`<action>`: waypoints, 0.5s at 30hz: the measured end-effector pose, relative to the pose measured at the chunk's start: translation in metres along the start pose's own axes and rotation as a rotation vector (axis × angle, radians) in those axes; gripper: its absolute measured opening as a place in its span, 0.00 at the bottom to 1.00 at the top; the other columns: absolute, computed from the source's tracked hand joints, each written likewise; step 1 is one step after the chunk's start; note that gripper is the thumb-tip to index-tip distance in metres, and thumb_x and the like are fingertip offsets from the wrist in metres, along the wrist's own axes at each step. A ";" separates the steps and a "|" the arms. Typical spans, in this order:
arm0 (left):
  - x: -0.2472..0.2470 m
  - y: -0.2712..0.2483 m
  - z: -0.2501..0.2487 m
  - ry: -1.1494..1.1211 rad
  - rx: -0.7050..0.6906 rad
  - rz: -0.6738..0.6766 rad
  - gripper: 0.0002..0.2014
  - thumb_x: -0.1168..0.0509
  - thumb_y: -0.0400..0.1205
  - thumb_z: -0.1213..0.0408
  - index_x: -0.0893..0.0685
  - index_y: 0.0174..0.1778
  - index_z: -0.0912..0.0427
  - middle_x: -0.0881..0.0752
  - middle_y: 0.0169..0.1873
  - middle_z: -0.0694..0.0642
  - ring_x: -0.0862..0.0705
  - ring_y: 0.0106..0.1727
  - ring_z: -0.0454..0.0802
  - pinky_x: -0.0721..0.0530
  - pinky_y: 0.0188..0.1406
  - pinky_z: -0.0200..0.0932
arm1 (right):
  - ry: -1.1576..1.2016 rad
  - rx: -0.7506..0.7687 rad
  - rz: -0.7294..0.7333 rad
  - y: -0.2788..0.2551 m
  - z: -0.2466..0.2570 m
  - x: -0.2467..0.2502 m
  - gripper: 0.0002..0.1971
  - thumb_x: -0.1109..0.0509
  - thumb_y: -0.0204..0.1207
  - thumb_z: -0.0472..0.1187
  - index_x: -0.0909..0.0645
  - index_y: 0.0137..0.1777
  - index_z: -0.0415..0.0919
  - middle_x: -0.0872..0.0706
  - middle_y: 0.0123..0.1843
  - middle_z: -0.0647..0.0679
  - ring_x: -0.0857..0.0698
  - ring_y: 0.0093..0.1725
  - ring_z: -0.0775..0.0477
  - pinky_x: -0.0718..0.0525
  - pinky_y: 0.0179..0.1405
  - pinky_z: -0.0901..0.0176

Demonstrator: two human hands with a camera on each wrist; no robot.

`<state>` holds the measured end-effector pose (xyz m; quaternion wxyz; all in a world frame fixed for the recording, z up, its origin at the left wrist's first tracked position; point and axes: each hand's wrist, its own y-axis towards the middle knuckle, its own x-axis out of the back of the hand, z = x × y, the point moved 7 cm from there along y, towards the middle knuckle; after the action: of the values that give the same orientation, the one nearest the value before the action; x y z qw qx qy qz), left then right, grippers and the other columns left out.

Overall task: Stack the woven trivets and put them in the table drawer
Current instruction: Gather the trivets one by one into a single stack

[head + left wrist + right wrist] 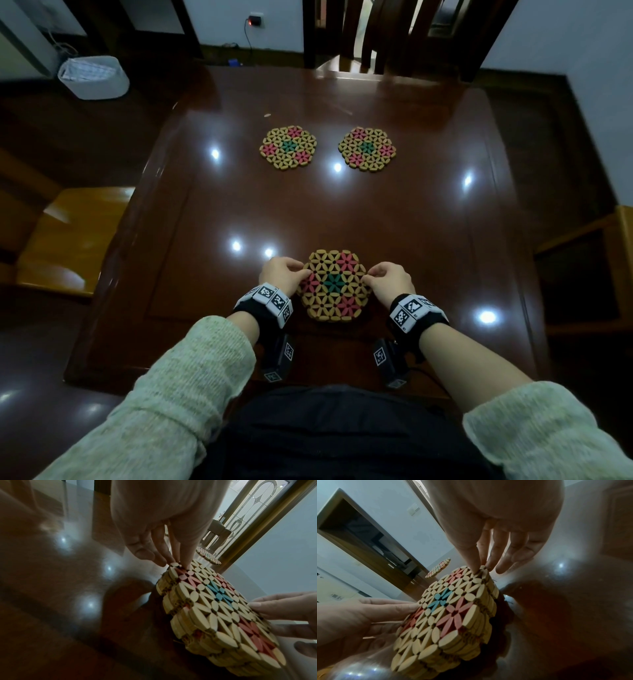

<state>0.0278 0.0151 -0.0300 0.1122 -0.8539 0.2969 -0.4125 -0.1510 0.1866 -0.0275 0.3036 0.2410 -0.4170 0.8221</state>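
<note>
A stack of woven trivets (332,286) (214,608) (450,615), tan with pink and teal flower patterns, sits near the table's front edge. My left hand (284,274) (173,562) pinches the stack's upper left edge between thumb and fingers. My right hand (390,279) (481,568) pinches the upper right edge the same way. Two single trivets lie flat at the far side, one on the left (288,147) and one on the right (367,148). No drawer shows in any view.
The glossy dark wooden table (411,205) reflects ceiling lights. A chair (394,34) stands at the far edge, another seat (68,240) on the left, a third (599,257) on the right. A white basket (94,77) sits on the floor, far left.
</note>
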 end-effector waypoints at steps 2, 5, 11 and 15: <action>-0.001 -0.001 0.000 -0.007 -0.001 0.020 0.14 0.26 0.75 0.56 0.10 0.55 0.56 0.09 0.51 0.51 0.12 0.52 0.46 0.15 0.51 0.40 | -0.001 0.002 -0.001 0.000 0.000 0.000 0.10 0.28 0.76 0.47 0.14 0.55 0.48 0.11 0.56 0.50 0.18 0.49 0.52 0.20 0.48 0.58; -0.002 0.001 0.004 -0.038 0.010 0.015 0.13 0.25 0.75 0.56 0.09 0.53 0.54 0.08 0.50 0.49 0.12 0.52 0.46 0.14 0.55 0.43 | -0.001 0.006 0.002 -0.001 0.001 0.000 0.11 0.28 0.76 0.47 0.13 0.57 0.48 0.11 0.58 0.49 0.15 0.55 0.49 0.19 0.53 0.57; -0.004 0.003 0.005 -0.056 0.019 0.017 0.13 0.24 0.74 0.56 0.08 0.53 0.54 0.09 0.51 0.50 0.12 0.53 0.46 0.14 0.59 0.48 | 0.034 -0.014 0.000 -0.003 -0.001 -0.001 0.13 0.27 0.76 0.47 0.12 0.59 0.48 0.11 0.60 0.48 0.15 0.60 0.47 0.18 0.59 0.55; -0.003 0.003 0.004 -0.057 0.021 0.013 0.14 0.25 0.74 0.56 0.09 0.54 0.54 0.09 0.52 0.50 0.13 0.55 0.46 0.15 0.59 0.44 | 0.032 -0.021 -0.001 -0.002 -0.003 -0.001 0.14 0.27 0.76 0.47 0.13 0.60 0.48 0.11 0.60 0.49 0.15 0.60 0.47 0.20 0.55 0.57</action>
<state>0.0285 0.0143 -0.0360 0.1320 -0.8621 0.2947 -0.3904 -0.1490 0.1898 -0.0285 0.3130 0.2246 -0.4207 0.8213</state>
